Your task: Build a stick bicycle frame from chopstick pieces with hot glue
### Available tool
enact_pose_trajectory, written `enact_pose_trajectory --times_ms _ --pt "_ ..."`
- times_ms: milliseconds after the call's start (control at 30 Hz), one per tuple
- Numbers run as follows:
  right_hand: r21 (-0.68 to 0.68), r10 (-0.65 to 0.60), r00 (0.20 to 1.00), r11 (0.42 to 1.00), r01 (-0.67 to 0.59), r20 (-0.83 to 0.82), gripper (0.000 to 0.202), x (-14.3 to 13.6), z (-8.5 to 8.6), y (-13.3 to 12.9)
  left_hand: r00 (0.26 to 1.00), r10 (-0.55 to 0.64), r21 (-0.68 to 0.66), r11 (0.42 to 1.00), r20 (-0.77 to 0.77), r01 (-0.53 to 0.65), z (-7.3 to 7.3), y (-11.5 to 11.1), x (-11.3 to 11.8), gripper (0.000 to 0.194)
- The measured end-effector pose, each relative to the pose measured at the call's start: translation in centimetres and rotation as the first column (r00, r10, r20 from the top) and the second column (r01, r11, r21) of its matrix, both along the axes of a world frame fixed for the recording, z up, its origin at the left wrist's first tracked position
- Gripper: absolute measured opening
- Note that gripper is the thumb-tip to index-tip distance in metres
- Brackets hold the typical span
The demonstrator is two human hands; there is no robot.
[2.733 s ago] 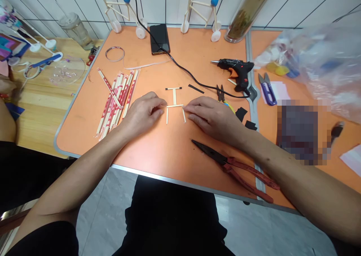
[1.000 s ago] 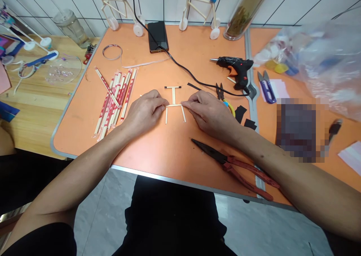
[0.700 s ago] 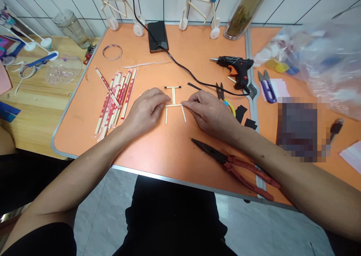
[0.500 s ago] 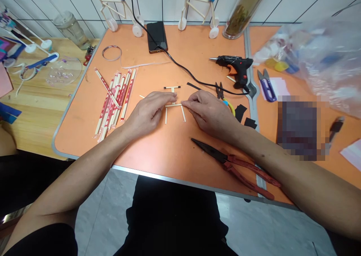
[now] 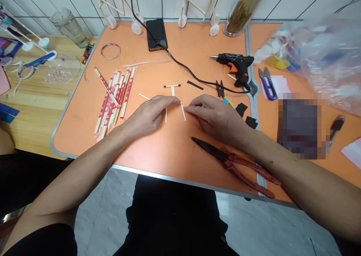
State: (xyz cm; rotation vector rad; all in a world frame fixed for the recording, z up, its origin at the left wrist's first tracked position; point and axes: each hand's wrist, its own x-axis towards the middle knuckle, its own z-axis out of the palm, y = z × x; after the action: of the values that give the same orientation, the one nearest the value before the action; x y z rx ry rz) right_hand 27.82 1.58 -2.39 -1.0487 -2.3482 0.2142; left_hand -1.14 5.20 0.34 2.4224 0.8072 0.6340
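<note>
A small frame of pale wooden sticks lies on the orange table. It has a T-shaped upper stick (image 5: 173, 91) whose short top bar (image 5: 172, 86) carries black ends, and two leg sticks (image 5: 166, 115) at the bottom. My left hand (image 5: 149, 115) reaches over the frame from the left, fingers stretched and covering the lower crossbar; one fingertip touches the top of the right leg stick (image 5: 183, 112). My right hand (image 5: 211, 111) is just right of that leg, thumb and fingertips pressed together; anything between them is too small to make out.
Packaged red-and-white sticks (image 5: 113, 102) lie left. On the right are long-nose pliers (image 5: 225, 158), a corded black glue gun (image 5: 238, 66), small pliers (image 5: 221, 90), purple snips (image 5: 268, 85) and black scraps (image 5: 250, 122). A phone (image 5: 156, 34) and wheeled stick models (image 5: 200, 8) stand behind.
My left fingers have slid right and down over the crossbar, which they now hide. My right fingertips have drawn slightly right and down, away from the crossbar's end.
</note>
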Motion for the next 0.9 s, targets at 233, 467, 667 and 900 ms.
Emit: enact_pose_trajectory --times_ms 233,467,667,900 --pt "0.003 0.003 1.0 1.0 -0.003 -0.004 0.039 0.1 -0.03 0.02 1.0 0.008 0.021 1.0 0.012 -0.008 -0.36 0.11 -0.06 0.068" --pt "0.027 -0.005 1.0 1.0 0.006 -0.008 0.039 -0.06 -0.46 0.03 1.0 0.011 0.048 0.999 0.015 -0.011 -0.41 0.18 -0.11 0.068" --pt "0.075 -0.025 0.999 0.997 0.022 0.048 0.04 -0.2 -0.43 -0.02 1.0 -0.005 0.05 0.999 0.018 0.005 -0.63 0.31 -0.11 0.064" --pt "0.075 0.002 0.997 0.997 -0.008 0.079 0.04 -0.07 -0.16 -0.02 1.0 -0.023 0.073 0.997 0.013 0.022 -0.79 0.39 -0.11 0.064"
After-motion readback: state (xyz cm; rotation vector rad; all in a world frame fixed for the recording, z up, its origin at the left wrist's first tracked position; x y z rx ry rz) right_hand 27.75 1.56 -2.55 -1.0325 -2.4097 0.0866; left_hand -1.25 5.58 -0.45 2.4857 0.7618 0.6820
